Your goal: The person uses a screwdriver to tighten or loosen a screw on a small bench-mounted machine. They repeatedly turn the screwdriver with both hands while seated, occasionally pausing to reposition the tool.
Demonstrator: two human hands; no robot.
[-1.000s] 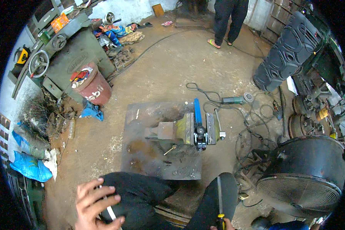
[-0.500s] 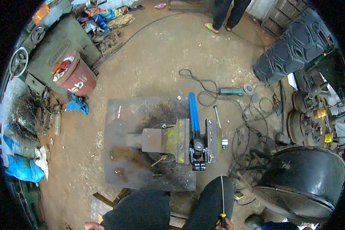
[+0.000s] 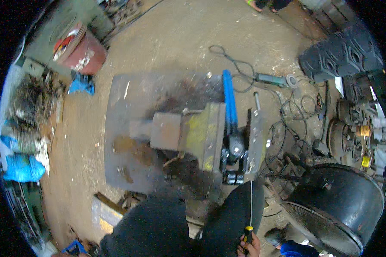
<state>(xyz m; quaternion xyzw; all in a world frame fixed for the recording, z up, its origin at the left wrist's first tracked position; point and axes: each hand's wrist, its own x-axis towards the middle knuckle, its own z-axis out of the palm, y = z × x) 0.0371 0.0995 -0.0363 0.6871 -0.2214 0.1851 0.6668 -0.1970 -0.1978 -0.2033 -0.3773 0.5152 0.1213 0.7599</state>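
Observation:
In my right hand (image 3: 252,246), fingers closed round its black-and-yellow handle, is a screwdriver (image 3: 251,201). Its long thin shaft points away from me over my right thigh. Of my left hand (image 3: 82,255), only a blurred sliver seems to show at the lower edge; its fingers are hidden. Ahead of my knees a bench vise (image 3: 193,137) stands on a metal plate (image 3: 120,98). Between its jaws sits a black metal fitting (image 3: 236,150) with a long blue bar (image 3: 229,94) reaching away from me. The screwdriver tip is near the fitting but apart from it.
An angle grinder (image 3: 270,80) with looped cable lies beyond the vise. To the right are a large black drum-shaped thing (image 3: 343,197) with a mesh front and tangled cables. A red bucket (image 3: 88,55) stands far left. Another person's feet (image 3: 255,5) show at the top.
The view has tilted and shifted, so the vise and floor sit higher in the picture. My right hand, still on the screwdriver, shows more fully; my left hand has nearly left the picture.

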